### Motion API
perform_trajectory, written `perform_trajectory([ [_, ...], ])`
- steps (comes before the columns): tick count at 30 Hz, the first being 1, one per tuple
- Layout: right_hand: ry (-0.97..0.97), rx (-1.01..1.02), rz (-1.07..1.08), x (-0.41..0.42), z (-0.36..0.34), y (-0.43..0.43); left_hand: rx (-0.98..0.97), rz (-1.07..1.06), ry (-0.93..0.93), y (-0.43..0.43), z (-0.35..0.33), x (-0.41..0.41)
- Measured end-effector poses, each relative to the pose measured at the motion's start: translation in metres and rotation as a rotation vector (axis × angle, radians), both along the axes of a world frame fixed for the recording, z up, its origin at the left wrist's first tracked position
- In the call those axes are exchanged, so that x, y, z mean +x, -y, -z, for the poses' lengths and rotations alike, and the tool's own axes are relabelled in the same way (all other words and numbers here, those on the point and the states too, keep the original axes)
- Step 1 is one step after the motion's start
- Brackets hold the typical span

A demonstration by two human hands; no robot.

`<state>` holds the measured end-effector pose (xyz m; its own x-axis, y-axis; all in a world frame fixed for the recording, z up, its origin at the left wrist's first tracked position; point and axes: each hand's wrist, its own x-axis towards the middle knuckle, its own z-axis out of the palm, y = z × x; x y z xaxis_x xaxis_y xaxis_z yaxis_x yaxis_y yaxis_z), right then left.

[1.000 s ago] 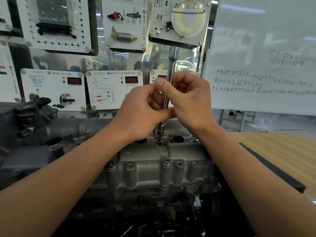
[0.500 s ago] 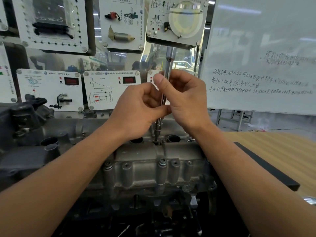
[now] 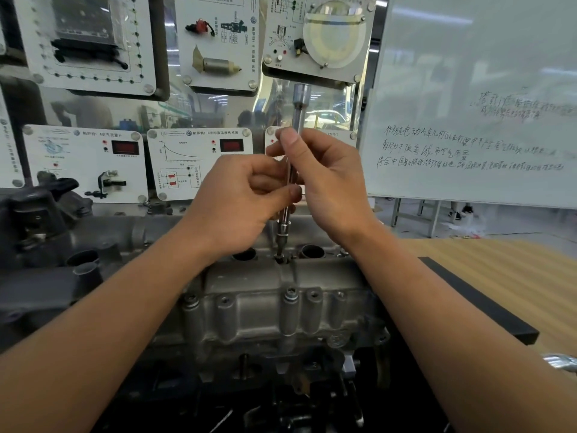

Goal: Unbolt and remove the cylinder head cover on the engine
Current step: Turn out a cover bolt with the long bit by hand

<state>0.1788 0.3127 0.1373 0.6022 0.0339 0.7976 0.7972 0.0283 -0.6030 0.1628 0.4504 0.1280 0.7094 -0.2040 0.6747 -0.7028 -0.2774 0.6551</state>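
Both hands pinch upright extension bar point(image 3: 296, 120): left hand point(image 3: 240, 198) low, right hand point(image 3: 324, 176) higher; bar tip sits on a bolt atop cylinder head cover point(image 3: 265, 307), centre near

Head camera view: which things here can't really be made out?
Bolt under the extension bar: head view, hidden by the bar's own tip.
Bar's middle: head view, covered by the left hand and right hand.
Whiteboard writing: too faint to read.
Shiny metal object: cut off by the right edge.
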Motion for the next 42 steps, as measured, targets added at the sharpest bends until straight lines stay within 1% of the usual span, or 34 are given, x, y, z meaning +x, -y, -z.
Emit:
perform_trajectory([
  [2,0.024,0.076,0.047,0.001,0.0,0.001,0.006,-0.088,0.044,0.004,0.0,0.001],
  [4,0.02,0.128,0.069,0.002,-0.001,0.002,0.006,-0.125,0.066,0.006,0.0,0.003],
  [6,0.024,0.107,0.077,0.002,-0.001,0.003,0.018,-0.137,0.03,0.006,0.0,0.003],
  [7,0.031,0.073,0.079,0.002,-0.002,0.003,0.023,-0.113,-0.008,0.006,0.0,0.002],
  [9,0.021,0.012,0.041,0.001,-0.002,0.003,0.01,0.012,-0.074,0.003,0.0,0.0],
  [11,-0.038,-0.002,-0.036,-0.001,-0.001,0.003,-0.029,0.132,-0.103,0.001,0.0,-0.001],
  [13,-0.078,0.001,-0.075,-0.003,-0.001,0.002,-0.06,0.165,-0.092,0.0,-0.001,-0.003],
  [15,-0.046,-0.008,-0.024,-0.003,-0.001,0.0,-0.079,0.123,-0.073,-0.001,0.0,-0.001],
  [17,0.025,-0.009,0.044,-0.002,0.0,0.0,-0.077,0.03,-0.058,0.0,0.0,0.001],
  [20,0.029,0.068,0.083,0.001,0.0,0.0,-0.053,-0.082,0.002,0.003,0.0,0.003],
  [22,0.037,0.063,0.083,0.001,0.0,0.002,-0.021,-0.119,0.04,0.004,0.0,0.003],
  [24,0.062,0.027,0.088,0.003,0.0,0.002,-0.004,-0.124,0.021,0.004,0.0,0.002],
  [26,0.056,-0.013,0.068,0.003,0.0,0.002,-0.001,-0.046,-0.045,0.003,0.001,0.001],
  [28,0.003,-0.028,0.003,0.001,0.0,0.002,0.002,0.047,-0.107,0.0,0.001,0.0],
  [30,-0.053,-0.015,-0.054,-0.003,-0.001,0.002,0.012,0.092,-0.117,-0.002,0.002,0.0],
  [34,0.014,0.019,0.039,-0.003,0.0,0.002,0.048,-0.011,-0.005,0.002,0.002,0.001],
  [36,0.023,0.075,0.033,-0.004,-0.001,0.001,0.052,-0.061,0.034,0.005,0.002,0.001],
  [39,-0.007,0.13,0.025,-0.005,-0.001,0.002,0.049,-0.1,0.069,0.009,0.002,0.002],
  [42,-0.021,0.154,0.079,-0.003,-0.001,0.003,0.023,-0.162,0.06,0.009,0.004,0.005],
])
